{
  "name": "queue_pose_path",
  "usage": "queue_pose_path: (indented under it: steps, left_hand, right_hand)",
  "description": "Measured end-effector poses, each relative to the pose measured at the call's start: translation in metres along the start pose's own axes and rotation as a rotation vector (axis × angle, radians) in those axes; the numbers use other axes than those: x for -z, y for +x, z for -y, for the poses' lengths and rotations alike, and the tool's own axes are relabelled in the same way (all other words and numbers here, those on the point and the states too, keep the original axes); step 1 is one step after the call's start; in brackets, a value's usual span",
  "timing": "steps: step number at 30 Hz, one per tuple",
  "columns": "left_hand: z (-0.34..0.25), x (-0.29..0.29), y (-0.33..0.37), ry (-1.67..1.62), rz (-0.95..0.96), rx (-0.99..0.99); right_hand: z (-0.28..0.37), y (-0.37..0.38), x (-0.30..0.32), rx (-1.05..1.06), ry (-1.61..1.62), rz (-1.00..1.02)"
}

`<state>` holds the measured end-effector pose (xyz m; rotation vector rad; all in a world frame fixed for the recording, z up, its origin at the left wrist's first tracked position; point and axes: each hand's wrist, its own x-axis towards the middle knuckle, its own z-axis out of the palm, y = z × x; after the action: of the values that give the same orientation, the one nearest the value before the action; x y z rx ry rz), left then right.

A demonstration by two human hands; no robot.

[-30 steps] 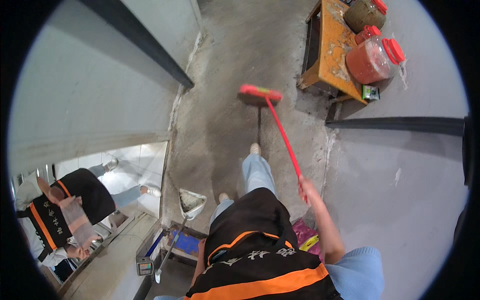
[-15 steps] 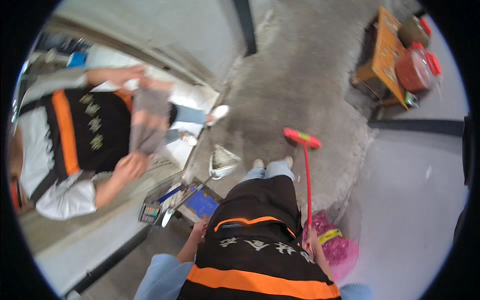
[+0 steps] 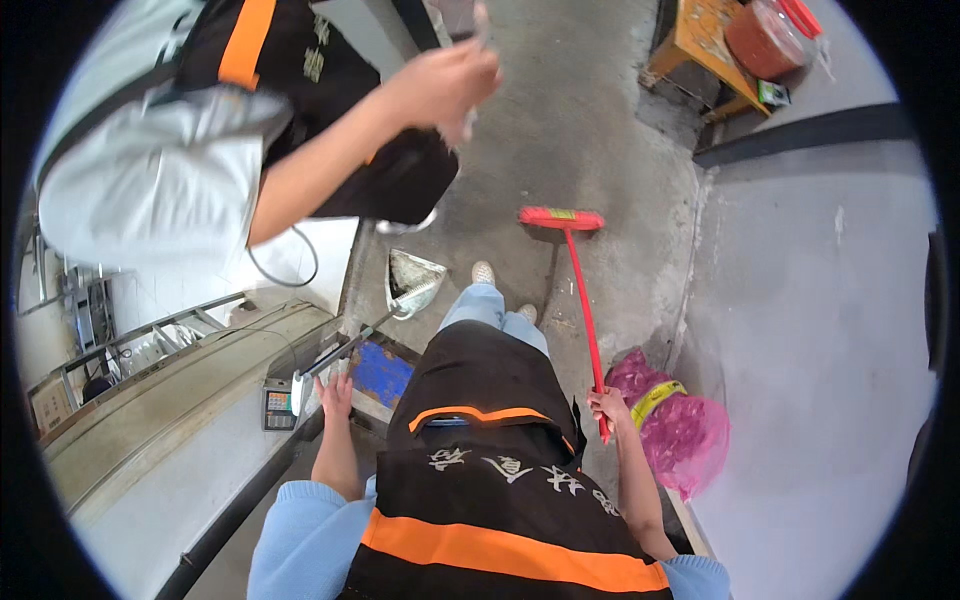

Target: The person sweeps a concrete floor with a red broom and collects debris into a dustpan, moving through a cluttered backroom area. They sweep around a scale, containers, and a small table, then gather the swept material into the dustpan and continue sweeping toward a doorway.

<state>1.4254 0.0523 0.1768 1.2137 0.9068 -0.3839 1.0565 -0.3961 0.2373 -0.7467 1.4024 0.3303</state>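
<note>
My right hand (image 3: 607, 405) is wrapped round the upper end of a red broom (image 3: 584, 310). The broom's red head rests on the concrete floor ahead of my feet. On the left, my left hand (image 3: 335, 393) reaches out with fingers apart, right beside the pale grip of a long-handled dustpan (image 3: 418, 290). Whether the fingertips touch that grip I cannot tell. The dustpan's pale, dirt-marked scoop sits on the floor left of my feet, its grey handle slanting back toward my left hand.
A co-worker (image 3: 300, 120) in a black and orange apron stands close at the upper left. A pink bag (image 3: 685, 440) lies beside the right wall. A wooden stand (image 3: 690, 45) with a red-lidded jar (image 3: 765, 40) is at far right. A keypad device (image 3: 278, 405) sits by the left ledge.
My left hand has moved from my side out to the dustpan grip. The broom has come with me as I stepped forward. The co-worker has moved nearer and turned across the passage.
</note>
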Motion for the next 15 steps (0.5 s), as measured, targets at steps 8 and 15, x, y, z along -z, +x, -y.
queue_pose_path:
  steps: [8, 15]
  left_hand:
    - [0.001, -0.021, 0.028, -0.091, 0.002, -0.101]
    - [-0.004, -0.026, 0.055, 0.311, -0.109, -0.127]
  right_hand:
    - [-0.046, -0.052, 0.002, -0.032, -0.064, -0.155]
    - [-0.019, -0.071, -0.044, -0.072, -0.258, -0.125]
